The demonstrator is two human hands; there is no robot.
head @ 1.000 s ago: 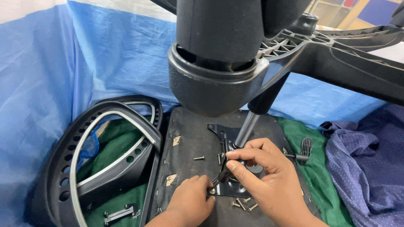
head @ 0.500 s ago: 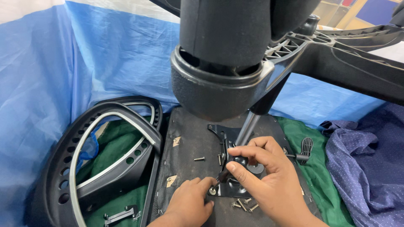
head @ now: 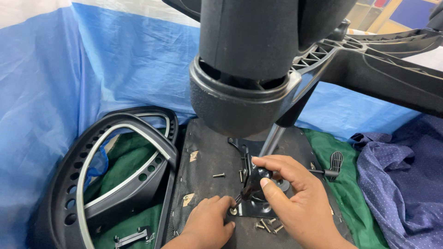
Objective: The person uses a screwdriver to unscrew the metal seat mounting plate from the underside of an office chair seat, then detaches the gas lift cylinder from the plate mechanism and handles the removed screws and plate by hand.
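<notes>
Down at the plate [head: 258, 210], left hand [head: 210, 221] has crept in, pinching a bolt [head: 234, 211]; right hand [head: 288, 193] grips the driver [head: 251, 184].

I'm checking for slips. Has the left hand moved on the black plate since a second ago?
Yes. The left hand slid right along the black plate, toward the bolt at its corner beside the right hand.

Two hands, left hand [head: 207, 221] and right hand [head: 295, 203], are seen at one black metal plate [head: 256, 207]. Two loose bolts [head: 218, 175] left of the plate and three screws [head: 267, 226] below it are counted.
</notes>
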